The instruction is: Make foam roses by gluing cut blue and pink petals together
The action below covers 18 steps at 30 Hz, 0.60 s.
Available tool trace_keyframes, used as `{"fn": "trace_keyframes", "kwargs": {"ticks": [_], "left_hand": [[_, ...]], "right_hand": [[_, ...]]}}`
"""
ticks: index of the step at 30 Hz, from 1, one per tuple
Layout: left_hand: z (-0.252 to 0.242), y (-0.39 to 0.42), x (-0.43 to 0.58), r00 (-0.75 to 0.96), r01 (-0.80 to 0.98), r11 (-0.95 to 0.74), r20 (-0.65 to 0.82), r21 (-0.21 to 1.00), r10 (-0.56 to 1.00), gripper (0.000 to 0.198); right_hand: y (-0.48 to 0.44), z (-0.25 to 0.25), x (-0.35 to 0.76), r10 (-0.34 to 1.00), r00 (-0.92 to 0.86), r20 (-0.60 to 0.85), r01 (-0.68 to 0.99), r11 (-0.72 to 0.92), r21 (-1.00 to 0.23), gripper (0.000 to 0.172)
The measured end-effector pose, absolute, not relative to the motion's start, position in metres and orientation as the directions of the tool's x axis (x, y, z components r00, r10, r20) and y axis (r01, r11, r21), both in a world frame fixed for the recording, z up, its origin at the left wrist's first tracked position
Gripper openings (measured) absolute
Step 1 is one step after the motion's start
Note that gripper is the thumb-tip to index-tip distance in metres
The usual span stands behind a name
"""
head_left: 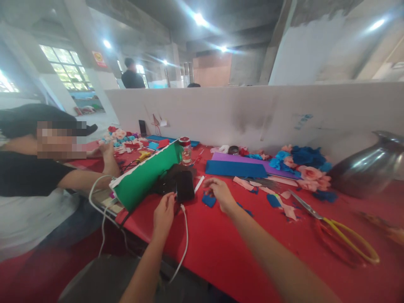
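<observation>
My left hand (164, 213) is at the left edge of a black phone (185, 186), its fingers drawn together. What lies between its fingertips, if anything, is too small to make out. A white charging cable (186, 227) runs from the phone's near end over the table edge. My right hand (221, 195) hovers over the red table (202, 244) with loosely curved fingers, apparently holding nothing. Beneath its fingertips lies a small blue paper piece (208, 200), and a white stick (199, 184) rests between phone and hand.
A green board (147, 176) and a lidded jar (185, 151) stand behind the phone. Right are blue crepe paper (236, 169), paper flowers (311, 174), yellow-handled scissors (334, 227) and a metal jug (368, 168). A co-worker (28, 176) sits left. A white partition (236, 113) closes the back.
</observation>
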<state>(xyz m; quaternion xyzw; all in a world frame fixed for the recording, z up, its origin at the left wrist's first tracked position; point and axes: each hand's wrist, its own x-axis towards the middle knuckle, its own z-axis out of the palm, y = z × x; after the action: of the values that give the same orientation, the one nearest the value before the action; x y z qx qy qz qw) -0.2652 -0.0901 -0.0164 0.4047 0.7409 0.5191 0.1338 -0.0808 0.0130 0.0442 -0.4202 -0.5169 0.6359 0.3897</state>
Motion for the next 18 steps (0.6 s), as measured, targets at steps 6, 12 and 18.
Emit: {"fn": "trace_keyframes", "kwargs": {"ticks": [6, 12, 18], "left_hand": [[-0.020, -0.088, -0.270, -0.628, 0.504, 0.137, 0.254, 0.853, 0.736, 0.038], [-0.017, -0.089, -0.266, -0.621, 0.528, 0.147, 0.262, 0.836, 0.739, 0.039], [-0.009, -0.093, -0.264, -0.646, 0.535, 0.163, 0.277, 0.829, 0.711, 0.035]], "right_hand": [[-0.015, 0.032, 0.008, 0.963, -0.265, -0.048, 0.007, -0.048, -0.999, 0.014], [-0.040, 0.003, 0.052, 0.963, -0.202, 0.179, 0.184, 0.217, -0.959, 0.023], [-0.045, -0.016, 0.053, 0.943, -0.129, 0.306, 0.351, 0.332, -0.875, 0.026]]}}
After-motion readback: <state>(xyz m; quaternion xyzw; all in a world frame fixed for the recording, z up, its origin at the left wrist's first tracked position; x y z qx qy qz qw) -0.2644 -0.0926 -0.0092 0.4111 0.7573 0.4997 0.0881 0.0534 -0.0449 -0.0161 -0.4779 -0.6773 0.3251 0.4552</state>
